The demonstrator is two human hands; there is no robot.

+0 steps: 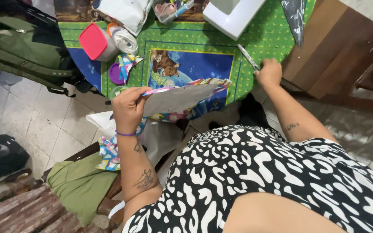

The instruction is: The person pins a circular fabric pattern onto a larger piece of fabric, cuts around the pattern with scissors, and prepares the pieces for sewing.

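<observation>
Black-and-white patterned dress (255, 181), worn by the person, fills the near foreground. Left hand (128, 108): raised over the table edge, fingers closed in a pinch on a flat piece of fabric (182, 97), grey on its visible face with a bright printed border, held roughly level between the body and the table. Right hand (269, 72): resting at the far right rim of the table, fingers curled over the handle end of a pair of scissors (248, 56) whose blades lie on the cloth pointing away; whether the grip has fully closed cannot be told. Round table (277, 34): covered in a green-bordered cloth with a blue picture panel. On it, at the left: pink-lidded container (95, 42), roll of white material (124, 39), small purple lid (116, 74). At the far edge: white sewing machine base (232, 15). Step judged in hand: taking up the scissors while the fabric is held ready. Next move, as judged, calls for a firm hold on the handles and the fabric kept taut so the blades meet its edge cleanly. Green cloth (80, 183) lies on a wooden chair at lower left.
</observation>
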